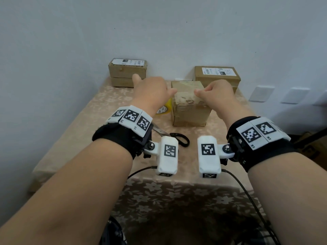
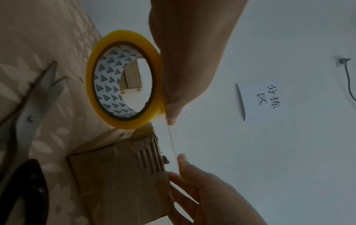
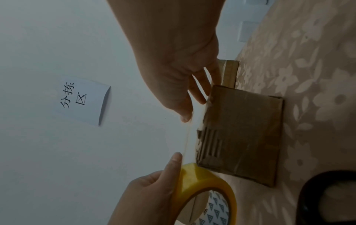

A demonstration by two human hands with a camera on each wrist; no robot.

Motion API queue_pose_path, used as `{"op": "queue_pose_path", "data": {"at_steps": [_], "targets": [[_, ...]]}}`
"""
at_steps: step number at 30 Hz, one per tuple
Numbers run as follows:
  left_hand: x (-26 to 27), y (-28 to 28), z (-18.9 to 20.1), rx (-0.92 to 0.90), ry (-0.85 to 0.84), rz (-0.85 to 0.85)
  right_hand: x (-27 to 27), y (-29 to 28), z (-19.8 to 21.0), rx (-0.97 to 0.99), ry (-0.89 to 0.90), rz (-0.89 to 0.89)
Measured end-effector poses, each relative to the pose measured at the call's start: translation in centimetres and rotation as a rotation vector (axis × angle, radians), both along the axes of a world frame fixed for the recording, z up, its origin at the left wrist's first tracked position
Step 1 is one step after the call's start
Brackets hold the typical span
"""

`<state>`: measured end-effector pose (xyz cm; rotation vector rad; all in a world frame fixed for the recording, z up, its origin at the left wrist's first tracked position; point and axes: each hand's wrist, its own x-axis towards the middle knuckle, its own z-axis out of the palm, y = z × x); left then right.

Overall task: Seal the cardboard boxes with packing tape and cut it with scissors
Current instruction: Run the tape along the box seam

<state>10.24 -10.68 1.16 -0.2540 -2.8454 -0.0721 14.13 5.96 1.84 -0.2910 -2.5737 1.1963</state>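
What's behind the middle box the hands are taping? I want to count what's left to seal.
Behind the middle box, a larger labelled box stands by the wall, its lower part hidden by the right hand. Whether it is sealed cannot be told.

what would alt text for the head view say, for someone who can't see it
Two hands stretch a strip of clear tape over a small brown cardboard box on a floral beige tablecloth: the left hand holds a yellow tape roll, the right hand pinches the strip's free end. Black-handled scissors lie in front; more cardboard boxes stand by the wall.
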Motion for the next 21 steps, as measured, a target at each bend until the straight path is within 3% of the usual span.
{"op": "queue_pose_path", "data": {"at_steps": [17, 21], "targets": [[-0.5, 1.4, -1.1, -0.015, 0.016, -0.010, -0.9, 0.8, -1.4, 0.089, -0.061, -0.005], [-0.2, 1.3, -1.4, 0.002, 0.015, -0.011, -1.5, 1.4, -2.6, -0.039, -0.021, -0.025]]}}
